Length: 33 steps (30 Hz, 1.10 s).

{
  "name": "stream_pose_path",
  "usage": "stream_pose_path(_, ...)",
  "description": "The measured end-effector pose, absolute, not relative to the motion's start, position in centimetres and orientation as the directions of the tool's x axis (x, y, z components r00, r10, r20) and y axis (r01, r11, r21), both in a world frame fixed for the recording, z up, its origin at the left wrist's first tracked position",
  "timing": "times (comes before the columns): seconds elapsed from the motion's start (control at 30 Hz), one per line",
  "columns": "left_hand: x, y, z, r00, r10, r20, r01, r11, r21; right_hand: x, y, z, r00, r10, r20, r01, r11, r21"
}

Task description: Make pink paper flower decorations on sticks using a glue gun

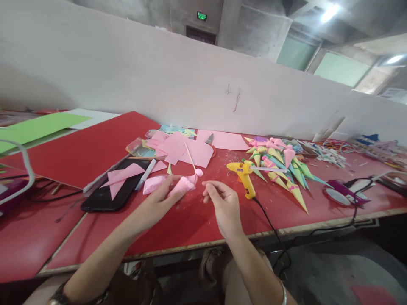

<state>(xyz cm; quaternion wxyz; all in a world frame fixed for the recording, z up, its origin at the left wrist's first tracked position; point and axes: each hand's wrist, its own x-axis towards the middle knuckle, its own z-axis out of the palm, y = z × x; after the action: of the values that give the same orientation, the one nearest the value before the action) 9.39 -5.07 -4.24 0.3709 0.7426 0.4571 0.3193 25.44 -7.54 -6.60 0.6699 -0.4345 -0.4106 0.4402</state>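
My left hand (pixel 162 195) is closed around a small pink cone (pixel 180 186) with a lumpy, ruffled end facing right. My right hand (pixel 222 202) hovers just right of it, thumb and fingertips pressed together; whether anything small is between them I cannot make out. Just beyond the cone, a thin stick (pixel 190 154) leans with a pink ball (pixel 199 172) at its lower end. A pink packet (pixel 153 184) lies beside my left hand. To the right of my right hand stands a yellow glue gun (pixel 244 176), its cord running off the front edge.
Finished-looking pink, yellow and green cones (pixel 286 163) are piled at right. Pink paper sheets (pixel 186 148) and scissors (pixel 211 142) lie behind. A black tray (pixel 110 197) with pink scraps and a marker (pixel 146 173) sit left. A purple tool (pixel 345 190) lies far right on the red table (pixel 178 233).
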Motion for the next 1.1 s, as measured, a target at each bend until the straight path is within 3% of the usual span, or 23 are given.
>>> stream_pose_path(0.1,9.8,-5.5,-3.9,0.327,0.942,0.069,0.294,-0.171,0.941,25.4,-7.6,-6.5,0.271,0.951,0.152,-0.23,0.217,-0.949)
stream_pose_path(0.23,10.2,-5.7,-3.8,0.258,0.966,0.006,0.177,-0.054,0.983,25.3,-7.8,-6.3,0.257,0.955,0.147,-0.257,0.215,-0.942)
stream_pose_path(0.4,10.5,-5.5,-3.9,0.266,0.964,-0.01,0.048,-0.003,0.999,25.3,-7.9,-6.1,0.272,0.943,0.191,-0.214,0.253,-0.944)
stream_pose_path(0.63,10.9,-5.4,-4.1,0.18,0.966,-0.186,-0.234,0.226,0.946,25.2,-7.9,-6.2,0.261,0.949,0.176,-0.213,0.235,-0.948)
stream_pose_path(0.93,11.4,-5.5,-3.4,0.378,0.893,-0.244,-0.355,0.383,0.853,25.1,-7.9,-6.3,0.283,0.933,0.225,-0.171,0.28,-0.945)
stream_pose_path(1.1,11.7,-5.9,-4.0,0.438,0.877,-0.196,-0.396,0.384,0.834,24.8,-7.9,-6.4,0.253,0.939,0.234,-0.211,0.29,-0.934)
